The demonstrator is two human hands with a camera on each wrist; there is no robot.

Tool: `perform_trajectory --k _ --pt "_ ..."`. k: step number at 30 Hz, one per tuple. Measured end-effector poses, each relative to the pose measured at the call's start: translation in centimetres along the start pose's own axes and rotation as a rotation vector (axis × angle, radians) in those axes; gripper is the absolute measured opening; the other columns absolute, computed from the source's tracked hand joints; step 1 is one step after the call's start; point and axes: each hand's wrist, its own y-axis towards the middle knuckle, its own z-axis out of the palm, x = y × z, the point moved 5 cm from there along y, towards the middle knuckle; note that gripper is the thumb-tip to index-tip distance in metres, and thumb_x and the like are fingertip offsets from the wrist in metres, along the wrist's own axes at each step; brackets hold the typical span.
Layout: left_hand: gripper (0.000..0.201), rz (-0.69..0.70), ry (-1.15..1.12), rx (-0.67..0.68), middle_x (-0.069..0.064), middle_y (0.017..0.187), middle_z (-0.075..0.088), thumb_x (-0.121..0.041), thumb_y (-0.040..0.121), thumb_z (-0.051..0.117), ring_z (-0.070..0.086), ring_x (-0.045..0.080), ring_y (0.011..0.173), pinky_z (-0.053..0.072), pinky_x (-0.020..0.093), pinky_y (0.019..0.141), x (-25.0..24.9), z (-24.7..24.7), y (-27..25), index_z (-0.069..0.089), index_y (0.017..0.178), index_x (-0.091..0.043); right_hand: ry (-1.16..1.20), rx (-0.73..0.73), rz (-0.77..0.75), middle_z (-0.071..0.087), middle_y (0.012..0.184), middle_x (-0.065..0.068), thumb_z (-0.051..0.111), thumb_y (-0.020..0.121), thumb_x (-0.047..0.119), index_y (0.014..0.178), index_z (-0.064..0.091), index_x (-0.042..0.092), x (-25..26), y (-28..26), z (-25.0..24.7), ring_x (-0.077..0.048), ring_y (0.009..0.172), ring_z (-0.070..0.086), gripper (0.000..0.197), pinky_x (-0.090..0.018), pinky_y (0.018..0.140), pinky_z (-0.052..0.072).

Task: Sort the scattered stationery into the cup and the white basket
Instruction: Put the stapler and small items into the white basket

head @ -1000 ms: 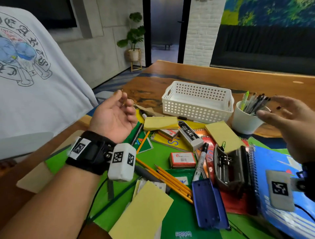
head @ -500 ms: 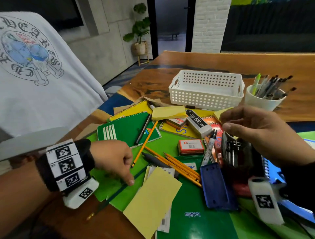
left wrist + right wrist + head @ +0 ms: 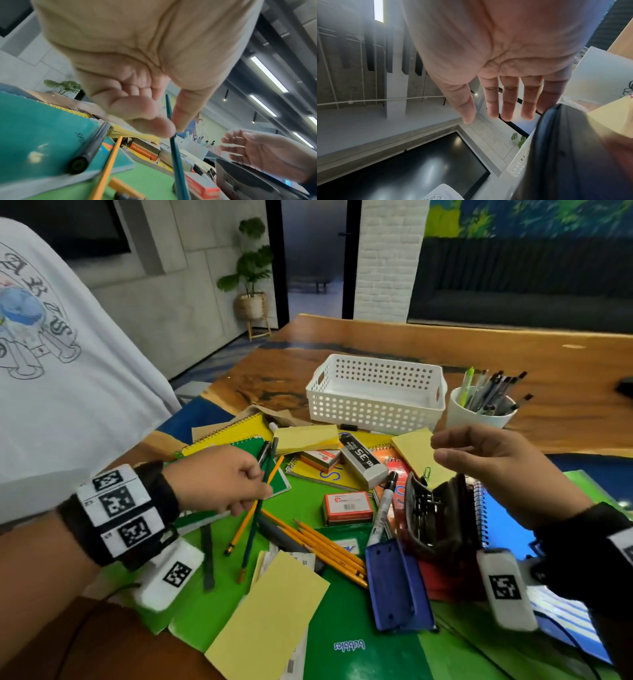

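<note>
Wooden table (image 3: 513, 350) littered with stationery: left hand (image 3: 219, 481) pinches one green pencil (image 3: 255, 510) by thumb and forefinger, right hand (image 3: 507, 474) hovers, fingers spread and holding nothing. One white basket (image 3: 373, 409) and one cup (image 3: 476, 412) of pens stand near the far edge.

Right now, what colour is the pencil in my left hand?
Dark green pencil, pinched by the left hand; clearest in the left wrist view.
</note>
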Motion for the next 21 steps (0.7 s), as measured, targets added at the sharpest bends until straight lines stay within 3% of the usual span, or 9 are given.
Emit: perform_trajectory --k 3,5,7,8,10,12,15,17,21 --pt "0.038 -0.025 -0.244 -0.144 0.005 0.074 0.073 -0.042 0.088 0.071 0.066 0.011 0.060 0.051 0.026 0.052 -1.3 -0.7 2.0 0.066 0.094 -0.005 -0.008 -0.063 0.067 0.075 0.111 0.001 0.086 0.072 0.040 0.103 0.075 0.024 -1.0 0.7 -0.6 -0.012 0.113 0.067 0.037 -0.044 0.104 0.050" --pt "0.042 -0.006 -0.193 -0.125 0.002 0.073 0.073 -0.049 0.084 0.073 0.068 0.011 0.061 0.053 0.029 0.056 -2.2 -0.4 2.2 0.067 0.092 -0.009 -0.047 -0.080 0.119 0.072 0.118 0.001 0.084 0.078 0.026 0.104 0.075 0.026 -2.0 0.8 -1.0 -0.015 0.120 0.063 0.027 -0.048 0.106 0.048" --pt "0.042 0.029 0.044 0.035 -0.001 0.070 0.074 -0.056 0.080 0.074 0.069 0.009 0.060 0.054 0.030 0.059 -3.2 1.0 1.3 0.068 0.085 -0.015 -0.091 -0.088 0.197 0.069 0.114 0.002 0.084 0.078 0.027 0.104 0.074 0.027 -2.8 0.6 -1.3 -0.017 0.108 0.064 0.028 -0.046 0.095 0.053" --pt "0.043 0.032 0.164 0.145 -0.003 0.069 0.074 -0.061 0.076 0.075 0.067 0.007 0.058 0.054 0.029 0.061 -3.6 2.1 0.4 0.068 0.083 -0.019 -0.104 -0.074 0.236 0.066 0.105 0.002 0.084 0.078 0.028 0.105 0.072 0.026 -3.1 0.5 -1.3 -0.017 0.094 0.064 0.030 -0.041 0.082 0.053" --pt "0.053 0.024 0.375 0.310 -0.005 0.074 0.073 -0.073 0.065 0.075 0.060 0.006 0.058 0.051 0.028 0.061 -3.6 4.4 -1.4 0.066 0.086 -0.025 -0.157 -0.016 0.313 0.057 0.086 -0.003 0.084 0.078 0.031 0.106 0.069 0.023 -3.9 0.3 -1.2 -0.013 0.068 0.054 0.032 -0.029 0.062 0.040" --pt "0.063 0.036 0.512 0.331 -0.008 0.079 0.066 -0.079 0.057 0.075 0.054 0.006 0.063 0.046 0.029 0.062 -3.2 5.9 -2.6 0.056 0.092 -0.031 -0.254 0.042 0.380 0.052 0.076 -0.003 0.084 0.078 0.033 0.103 0.067 0.025 -4.6 0.3 -0.9 -0.011 0.053 0.047 0.032 -0.024 0.052 0.033" --pt "0.069 0.065 0.505 0.280 -0.011 0.077 0.056 -0.078 0.055 0.077 0.049 0.006 0.063 0.042 0.031 0.061 -2.7 6.9 -3.4 0.041 0.096 -0.036 -0.331 0.109 0.425 0.056 0.075 -0.008 0.080 0.082 0.015 0.105 0.065 0.019 -4.7 0.6 -0.4 -0.014 0.050 0.051 0.027 -0.022 0.045 0.040" --pt "0.065 0.081 0.470 0.262 -0.012 0.078 0.054 -0.072 0.059 0.079 0.047 0.005 0.064 0.038 0.028 0.060 -2.6 7.1 -3.5 0.043 0.099 -0.036 -0.381 0.155 0.426 0.058 0.073 -0.009 0.074 0.084 0.005 0.104 0.066 0.014 -4.2 0.9 -0.3 -0.010 0.045 0.053 0.023 -0.021 0.041 0.041" --pt "0.054 0.075 0.331 0.241 -0.006 0.085 0.058 -0.060 0.062 0.085 0.045 0.006 0.063 0.036 0.025 0.058 -1.8 7.2 -3.0 0.051 0.094 -0.033 -0.326 0.109 0.391 0.061 0.063 0.000 0.069 0.085 0.000 0.089 0.068 0.017 -2.3 2.4 -1.9 -0.012 0.054 0.059 0.017 -0.028 0.054 0.049"
